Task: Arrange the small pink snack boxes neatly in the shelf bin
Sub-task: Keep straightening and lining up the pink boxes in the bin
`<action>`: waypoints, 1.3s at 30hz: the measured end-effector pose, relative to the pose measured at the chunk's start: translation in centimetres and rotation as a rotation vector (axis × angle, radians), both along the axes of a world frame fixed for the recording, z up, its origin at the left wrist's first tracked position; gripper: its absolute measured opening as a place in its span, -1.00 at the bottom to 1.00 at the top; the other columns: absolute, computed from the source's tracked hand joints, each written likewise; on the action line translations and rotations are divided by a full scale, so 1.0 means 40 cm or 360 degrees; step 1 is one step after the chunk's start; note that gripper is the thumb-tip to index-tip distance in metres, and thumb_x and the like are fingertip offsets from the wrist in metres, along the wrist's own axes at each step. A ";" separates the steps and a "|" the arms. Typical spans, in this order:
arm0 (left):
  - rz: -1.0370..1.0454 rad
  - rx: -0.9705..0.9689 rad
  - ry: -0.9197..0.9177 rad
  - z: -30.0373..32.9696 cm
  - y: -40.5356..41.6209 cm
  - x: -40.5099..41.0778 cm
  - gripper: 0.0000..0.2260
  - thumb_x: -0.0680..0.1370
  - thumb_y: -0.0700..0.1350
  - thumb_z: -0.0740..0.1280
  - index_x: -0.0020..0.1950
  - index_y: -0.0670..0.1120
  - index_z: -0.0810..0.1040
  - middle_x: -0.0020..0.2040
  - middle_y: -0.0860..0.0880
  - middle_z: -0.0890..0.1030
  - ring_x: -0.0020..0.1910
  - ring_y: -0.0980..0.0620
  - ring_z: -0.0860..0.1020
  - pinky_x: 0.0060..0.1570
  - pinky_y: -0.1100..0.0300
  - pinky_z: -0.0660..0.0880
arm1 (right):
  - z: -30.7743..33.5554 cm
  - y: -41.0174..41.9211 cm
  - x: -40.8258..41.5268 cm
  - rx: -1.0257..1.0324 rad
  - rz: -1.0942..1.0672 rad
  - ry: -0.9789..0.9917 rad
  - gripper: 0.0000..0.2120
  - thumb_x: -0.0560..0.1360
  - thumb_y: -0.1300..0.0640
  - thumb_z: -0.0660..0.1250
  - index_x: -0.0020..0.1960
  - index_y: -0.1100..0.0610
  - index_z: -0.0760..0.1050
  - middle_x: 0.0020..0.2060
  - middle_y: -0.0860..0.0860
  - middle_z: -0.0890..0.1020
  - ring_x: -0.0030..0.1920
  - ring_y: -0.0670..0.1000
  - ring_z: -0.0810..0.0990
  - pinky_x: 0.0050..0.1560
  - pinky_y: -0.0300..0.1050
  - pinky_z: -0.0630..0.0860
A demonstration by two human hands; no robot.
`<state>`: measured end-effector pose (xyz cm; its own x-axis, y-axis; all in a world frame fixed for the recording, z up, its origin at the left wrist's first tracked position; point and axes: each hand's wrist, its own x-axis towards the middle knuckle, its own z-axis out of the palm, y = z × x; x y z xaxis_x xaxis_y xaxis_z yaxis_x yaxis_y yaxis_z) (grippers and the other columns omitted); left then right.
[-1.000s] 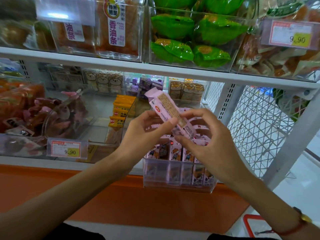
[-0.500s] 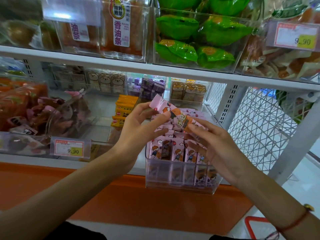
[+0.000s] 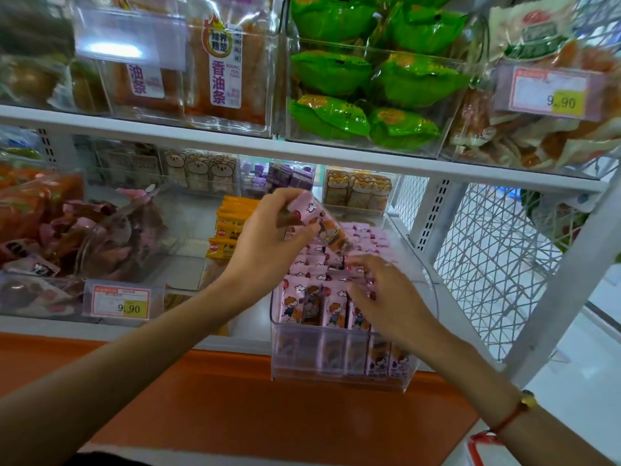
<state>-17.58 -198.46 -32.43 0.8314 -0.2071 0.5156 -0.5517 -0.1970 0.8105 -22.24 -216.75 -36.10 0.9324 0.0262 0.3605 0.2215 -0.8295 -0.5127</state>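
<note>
Shop shelving, clear bins on white shelves. Left hand [image 3: 268, 243] grips one pink snack box [image 3: 317, 220], tilted above the shelf bin [image 3: 339, 364]. Packed boxes [image 3: 322, 297] stand mostly upright in rows. Right hand [image 3: 386, 297] fingers curled into them; grip unclear. Nearly done, I'd say: held box needs a slot.
</note>
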 end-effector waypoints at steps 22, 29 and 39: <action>-0.0229 0.1833 -0.0382 -0.006 -0.111 0.189 -0.77 0.50 0.08 0.39 0.12 0.07 0.58 0.12 0.07 0.59 0.00 0.14 0.48 -0.01 0.16 0.47 | -0.005 -0.010 -0.040 -0.0503 0.0099 -0.0001 -0.60 0.62 -0.04 0.11 0.45 -0.06 0.26 0.31 -0.07 0.45 0.30 -0.10 0.33 0.16 -0.30 0.11; -0.0339 0.1756 -0.0284 0.022 -0.096 0.168 -0.73 0.63 0.00 0.20 0.27 -0.03 0.55 0.27 0.00 0.56 0.16 0.08 0.49 0.09 0.22 0.34 | 0.015 -0.019 -0.050 -0.0497 0.0064 -0.0086 -0.66 0.62 0.00 0.11 0.39 -0.09 0.33 0.32 -0.13 0.43 0.23 -0.18 0.36 0.27 -0.25 0.18; -0.0169 0.1575 -0.0304 -0.020 -0.089 0.118 -0.81 0.56 0.06 0.30 0.08 0.03 0.62 0.14 0.10 0.60 -0.08 0.19 0.46 -0.03 0.19 0.48 | 0.001 -0.029 -0.072 -0.0709 0.0092 0.0284 -0.53 0.57 -0.27 -0.07 0.45 -0.24 0.17 0.44 -0.17 0.30 0.48 -0.12 0.09 0.48 0.01 0.09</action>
<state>-12.87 -202.02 -33.23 0.7056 -0.6813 0.1947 -0.7086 -0.6749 0.2059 -25.11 -217.91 -36.08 0.9712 0.1954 0.1367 0.2147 -0.9659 -0.1445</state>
